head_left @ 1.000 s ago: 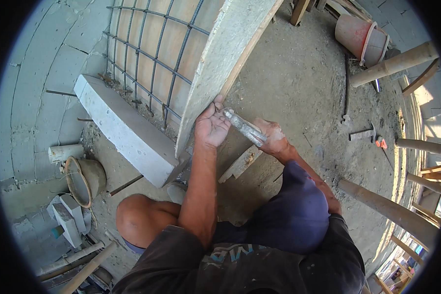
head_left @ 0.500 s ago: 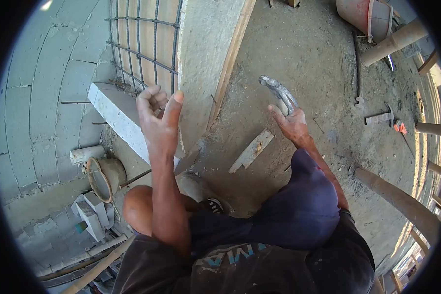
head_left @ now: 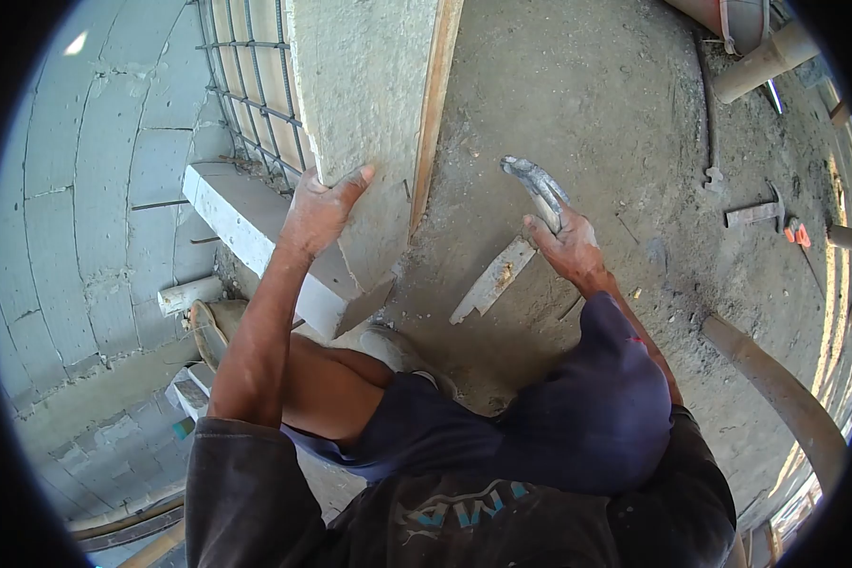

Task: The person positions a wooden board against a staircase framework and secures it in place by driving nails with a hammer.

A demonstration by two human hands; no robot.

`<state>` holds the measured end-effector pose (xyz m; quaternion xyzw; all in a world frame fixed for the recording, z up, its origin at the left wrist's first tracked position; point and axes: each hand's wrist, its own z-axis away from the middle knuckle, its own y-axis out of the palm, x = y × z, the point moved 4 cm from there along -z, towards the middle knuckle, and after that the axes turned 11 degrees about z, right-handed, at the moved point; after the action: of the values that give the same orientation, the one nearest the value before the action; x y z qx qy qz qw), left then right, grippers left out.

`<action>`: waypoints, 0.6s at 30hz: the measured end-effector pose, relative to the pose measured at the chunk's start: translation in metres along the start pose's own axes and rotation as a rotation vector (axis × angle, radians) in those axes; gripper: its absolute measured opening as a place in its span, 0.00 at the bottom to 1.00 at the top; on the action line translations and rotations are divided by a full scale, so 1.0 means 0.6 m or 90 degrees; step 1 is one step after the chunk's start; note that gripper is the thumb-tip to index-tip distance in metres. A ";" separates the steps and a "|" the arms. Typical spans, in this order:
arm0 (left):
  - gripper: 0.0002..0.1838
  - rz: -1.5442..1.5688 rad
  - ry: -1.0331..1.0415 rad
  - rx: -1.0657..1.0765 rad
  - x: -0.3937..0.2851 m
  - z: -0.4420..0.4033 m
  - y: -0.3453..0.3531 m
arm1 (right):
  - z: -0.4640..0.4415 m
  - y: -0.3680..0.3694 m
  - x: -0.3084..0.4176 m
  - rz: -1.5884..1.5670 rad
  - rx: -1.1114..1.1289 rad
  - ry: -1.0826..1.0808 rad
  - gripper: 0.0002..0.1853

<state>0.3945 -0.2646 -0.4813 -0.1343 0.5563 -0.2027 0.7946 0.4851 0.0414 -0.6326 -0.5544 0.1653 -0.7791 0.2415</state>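
Observation:
My left hand [head_left: 324,210] is closed on the near-left edge of a tall, cement-smeared formwork panel [head_left: 369,85]. Its thumb lies on the panel's face, and the other fingers go behind the edge, partly hidden. In my right hand [head_left: 570,248] is a curved grey metal tool [head_left: 537,180], coated with cement; its exact kind does not show. The hand is apart from the panel, over the floor. A short, rough wood offcut [head_left: 494,280] lies just below it. Beside my left forearm sits a pale block beam [head_left: 241,222], behind which a steel rebar grid [head_left: 256,90] stands.
A light block wall [head_left: 76,189] rises on the left, with a bucket [head_left: 213,331] near its foot. To the right lie a hammer [head_left: 755,214], an orange-handled tool [head_left: 797,233] and a long bar [head_left: 707,114]. Bamboo poles [head_left: 776,379] stand at the right edge.
My left hand has gone from raised and open beside the panel to gripping its edge. The right hand still holds the curved tool. The view has shifted slightly.

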 end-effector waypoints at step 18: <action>0.23 0.036 0.052 0.013 0.009 0.008 0.010 | 0.010 0.058 0.041 0.005 0.159 -0.057 0.17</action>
<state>0.4019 -0.2618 -0.4866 -0.1018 0.5900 -0.1915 0.7777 0.4912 -0.0011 -0.6296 -0.5538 0.0583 -0.7669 0.3191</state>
